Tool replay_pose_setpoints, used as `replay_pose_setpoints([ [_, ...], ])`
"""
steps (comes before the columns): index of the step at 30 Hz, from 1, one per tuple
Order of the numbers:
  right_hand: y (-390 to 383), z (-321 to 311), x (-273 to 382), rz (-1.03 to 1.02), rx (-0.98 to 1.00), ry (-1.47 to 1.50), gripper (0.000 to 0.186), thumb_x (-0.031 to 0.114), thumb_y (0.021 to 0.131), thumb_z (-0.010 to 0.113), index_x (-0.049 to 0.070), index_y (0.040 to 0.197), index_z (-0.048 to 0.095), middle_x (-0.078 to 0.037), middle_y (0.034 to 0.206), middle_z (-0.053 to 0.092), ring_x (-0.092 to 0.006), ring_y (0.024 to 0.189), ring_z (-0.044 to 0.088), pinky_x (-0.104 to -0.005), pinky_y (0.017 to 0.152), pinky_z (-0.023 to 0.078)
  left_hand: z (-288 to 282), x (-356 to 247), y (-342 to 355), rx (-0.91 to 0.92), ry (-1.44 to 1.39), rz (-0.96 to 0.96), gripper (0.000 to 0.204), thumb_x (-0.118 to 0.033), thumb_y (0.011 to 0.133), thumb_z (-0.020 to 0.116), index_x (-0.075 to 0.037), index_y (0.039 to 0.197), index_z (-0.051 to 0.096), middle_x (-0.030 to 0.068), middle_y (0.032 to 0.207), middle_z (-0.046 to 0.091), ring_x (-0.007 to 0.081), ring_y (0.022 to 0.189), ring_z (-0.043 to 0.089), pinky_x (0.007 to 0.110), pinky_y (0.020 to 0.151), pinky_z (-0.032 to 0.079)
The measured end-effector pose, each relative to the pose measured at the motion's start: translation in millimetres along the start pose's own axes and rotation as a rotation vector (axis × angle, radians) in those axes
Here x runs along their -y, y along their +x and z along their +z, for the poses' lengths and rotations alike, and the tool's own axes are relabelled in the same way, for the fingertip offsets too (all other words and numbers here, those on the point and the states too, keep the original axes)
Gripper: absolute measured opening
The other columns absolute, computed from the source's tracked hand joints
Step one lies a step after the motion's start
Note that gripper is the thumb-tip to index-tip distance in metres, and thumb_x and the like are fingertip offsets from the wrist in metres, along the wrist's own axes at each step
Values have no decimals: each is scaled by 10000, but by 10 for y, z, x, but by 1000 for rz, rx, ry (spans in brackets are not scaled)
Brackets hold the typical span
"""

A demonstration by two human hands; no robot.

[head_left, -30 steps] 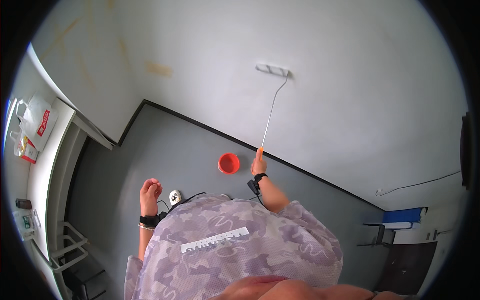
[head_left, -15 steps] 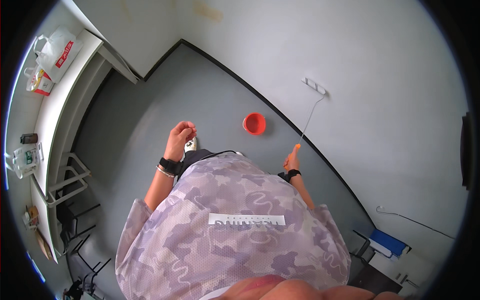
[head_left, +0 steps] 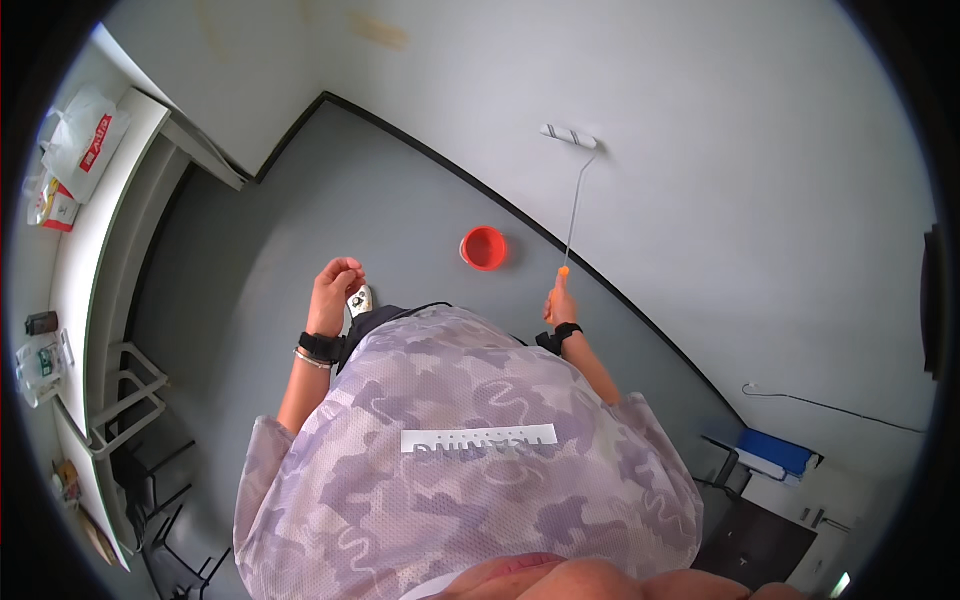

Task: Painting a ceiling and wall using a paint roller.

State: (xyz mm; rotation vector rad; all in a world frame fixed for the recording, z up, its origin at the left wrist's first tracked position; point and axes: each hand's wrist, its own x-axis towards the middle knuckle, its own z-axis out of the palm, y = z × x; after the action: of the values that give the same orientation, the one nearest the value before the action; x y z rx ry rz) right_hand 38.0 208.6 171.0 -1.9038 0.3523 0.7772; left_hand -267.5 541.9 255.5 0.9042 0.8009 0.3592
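Note:
My right hand [head_left: 560, 301] is closed around the orange handle of a paint roller [head_left: 568, 136]. Its thin metal rod slants up from the grip, and its white sleeve with dark stripes is at the pale wall [head_left: 720, 220]; whether it presses on the surface I cannot tell. My left hand [head_left: 337, 292] hangs to the left of my body over the floor, its fingers curled in with nothing visible in them. On the grey floor ahead, between my hands and the wall, stands a red bucket [head_left: 484, 248].
Along the left runs a white counter [head_left: 90, 250] bearing plastic bags [head_left: 85, 140] and a dark cup [head_left: 41, 323]. Black-legged chairs [head_left: 180, 540] stand at lower left. A cable [head_left: 830, 408] runs on the right wall, above a blue item [head_left: 778, 450] and a dark cabinet [head_left: 755, 540].
My right hand and the paint roller have shifted left in view, the sleeve higher and turned flatter. The bucket, counter and wall corner have also slid left as the view turned.

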Motion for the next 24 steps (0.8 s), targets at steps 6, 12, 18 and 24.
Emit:
replay_pose_setpoints([
  [6,-121,112,150,-58,-24,-40,609,667,862,415,122,590,409,-18,459,402,-137,370,416,-278,375,329,-137,-60,90,-28,-37,2,102,-76,894,479,-76,941,569,-10,860,577,75,778,556,215,763,467],
  [12,-388,562,814,-282,-74,103,609,664,865,416,141,557,366,-6,443,389,-112,333,385,-255,321,262,-382,-372,188,-30,-5,12,97,-65,892,477,-84,919,569,-14,851,574,69,759,551,202,738,460],
  [18,-298,1046,2170,-651,-113,417,616,691,846,422,142,577,351,14,455,353,-84,332,355,-235,314,239,-900,-715,316,-10,35,0,93,-55,872,477,-66,902,564,3,816,574,79,719,534,197,691,447],
  [24,-30,1648,2539,-616,-69,453,599,656,885,371,95,682,425,-21,468,398,-120,333,382,-254,316,284,-1295,-947,320,-38,65,-7,99,-44,876,494,-89,912,575,-4,832,578,78,717,546,210,689,468],
])
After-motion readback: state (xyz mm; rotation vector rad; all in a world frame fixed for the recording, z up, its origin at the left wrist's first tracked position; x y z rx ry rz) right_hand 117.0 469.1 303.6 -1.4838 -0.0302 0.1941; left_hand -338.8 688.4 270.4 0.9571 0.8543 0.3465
